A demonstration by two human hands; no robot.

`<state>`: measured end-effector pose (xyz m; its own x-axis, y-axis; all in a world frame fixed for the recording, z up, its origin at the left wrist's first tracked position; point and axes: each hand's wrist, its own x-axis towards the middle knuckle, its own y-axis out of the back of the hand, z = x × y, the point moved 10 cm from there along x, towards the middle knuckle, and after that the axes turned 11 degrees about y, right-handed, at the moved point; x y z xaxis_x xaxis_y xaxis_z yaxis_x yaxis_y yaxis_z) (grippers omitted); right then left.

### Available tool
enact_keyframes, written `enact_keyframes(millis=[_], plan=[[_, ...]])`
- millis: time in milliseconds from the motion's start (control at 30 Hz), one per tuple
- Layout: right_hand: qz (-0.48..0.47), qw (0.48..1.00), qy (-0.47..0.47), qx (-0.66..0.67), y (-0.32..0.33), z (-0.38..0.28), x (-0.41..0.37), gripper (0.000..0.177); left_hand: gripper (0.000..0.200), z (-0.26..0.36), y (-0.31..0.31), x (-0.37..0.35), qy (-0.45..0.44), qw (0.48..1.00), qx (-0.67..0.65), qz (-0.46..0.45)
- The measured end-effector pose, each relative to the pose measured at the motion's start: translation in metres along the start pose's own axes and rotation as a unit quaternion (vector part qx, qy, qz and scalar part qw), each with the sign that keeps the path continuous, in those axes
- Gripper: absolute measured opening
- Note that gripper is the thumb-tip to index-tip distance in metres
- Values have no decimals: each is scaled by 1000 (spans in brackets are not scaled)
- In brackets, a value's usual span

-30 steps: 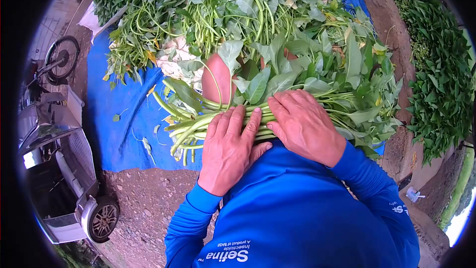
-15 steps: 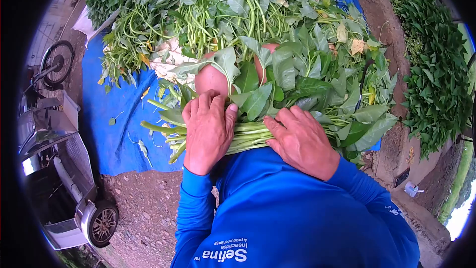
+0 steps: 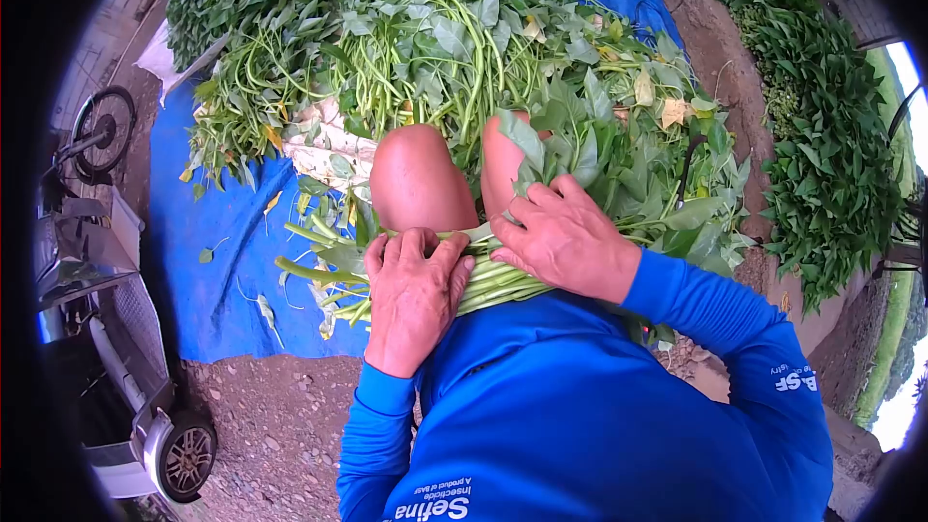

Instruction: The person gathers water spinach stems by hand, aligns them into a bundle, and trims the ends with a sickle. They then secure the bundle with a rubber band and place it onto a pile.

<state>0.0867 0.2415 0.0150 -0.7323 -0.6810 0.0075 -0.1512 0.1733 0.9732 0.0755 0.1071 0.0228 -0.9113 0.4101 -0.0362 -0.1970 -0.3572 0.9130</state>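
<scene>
A bundle of water spinach [image 3: 503,286] lies across my lap, its cut stem ends pointing left and its leaves to the right. My left hand [image 3: 416,292] is closed over the stems near the cut ends, with fingers curled and thumb pressed toward them. Further right, my right hand [image 3: 561,240] grips the upper side of the bundle where stems meet leaves. Its fingertips are bent in and partly hidden. Both bare knees [image 3: 420,174] show just beyond the bundle.
A large heap of leafy greens [image 3: 435,39] covers much of the blue tarp [image 3: 217,280] ahead. Pale sacking [image 3: 329,150] shows at the heap's edge. More greens [image 3: 822,135] line the right side. A vehicle with a wheel [image 3: 187,457] stands at left on gravel.
The leaves that lay over my knees have been drawn aside to the right, baring the knees. My right hand has moved up slightly; my left hand has shifted a little down along the stems.
</scene>
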Motion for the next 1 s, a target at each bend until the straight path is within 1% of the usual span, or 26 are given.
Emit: enact_keyframes(millis=[67,100,133,200,233,267,300,333,367,400,433,467,500,567,600,633,667,700,733,800,833,867,900,933,967,1000], plan=[[73,997,-17,-8,13,-12,-13,38,31,-1,0,6,21,1000,1,-19],[91,996,-26,-1,16,-13,-16,37,32,-2,2,10,30,999,3,-29],[109,993,-37,7,18,-14,-19,37,30,2,4,17,11,998,24,-53],[146,988,-56,16,21,-13,-26,35,29,13,10,35,-6,997,-12,-71],[144,988,-57,22,21,-12,-26,35,29,19,9,50,-16,996,-29,-80],[140,988,-59,30,21,-11,-28,34,38,30,1,74,-53,992,-74,-88],[135,988,-61,39,21,-13,-30,33,42,30,-36,95,-5,974,-27,-223],[121,990,-67,32,22,-12,-31,32,46,30,-68,108,43,936,24,-348],[131,988,-66,44,23,-9,-33,33,50,24,-97,106,83,897,-44,-432],[142,986,-66,55,23,-5,-35,33,55,18,-123,102,133,846,-102,-507],[154,983,-68,68,23,-1,-38,34,61,-1,-169,101,169,779,-275,-537],[159,979,-78,97,25,11,-40,37,66,4,-176,93,153,736,-359,-554],[193,966,-99,142,27,27,-41,36,73,9,-182,84,139,679,-439,-572],[206,940,-150,226,-6,73,-43,34,85,44,-137,58,8,668,-443,-598],[249,903,-168,306,-5,92,-48,34,92,57,-139,56,-28,705,-376,-601],[291,860,-179,379,4,106,-50,35,92,62,-132,56,37,701,-384,-601],[309,846,-185,392,27,109,-56,34,91,66,-119,58,103,696,-394,-592],[326,832,-190,407,58,111,-66,34,89,53,-123,58,160,709,-397,-560],[345,815,-202,420,73,111,-76,34,89,40,-126,58,217,720,-403,-522],[226,869,-127,422,63,74,-65,36,92,10,-153,68,162,788,-295,-516],[162,890,-88,418,58,52,-63,36,96,9,-151,71,163,805,-262,-506],[138,936,-85,312,55,41,-67,42,101,8,-149,75,165,821,-228,-497],[111,970,-80,202,46,29,-72,47,100,8,-145,75,179,826,-219,-488],[83,990,-72,91,40,17,-76,53,99,5,-143,75,194,830,-209,-480],[66,987,-103,105,35,12,-82,56,98,4,-138,75,209,833,-198,-472],[49,983,-133,119,31,8,-88,59,97,13,-125,76,206,832,-158,-491]])
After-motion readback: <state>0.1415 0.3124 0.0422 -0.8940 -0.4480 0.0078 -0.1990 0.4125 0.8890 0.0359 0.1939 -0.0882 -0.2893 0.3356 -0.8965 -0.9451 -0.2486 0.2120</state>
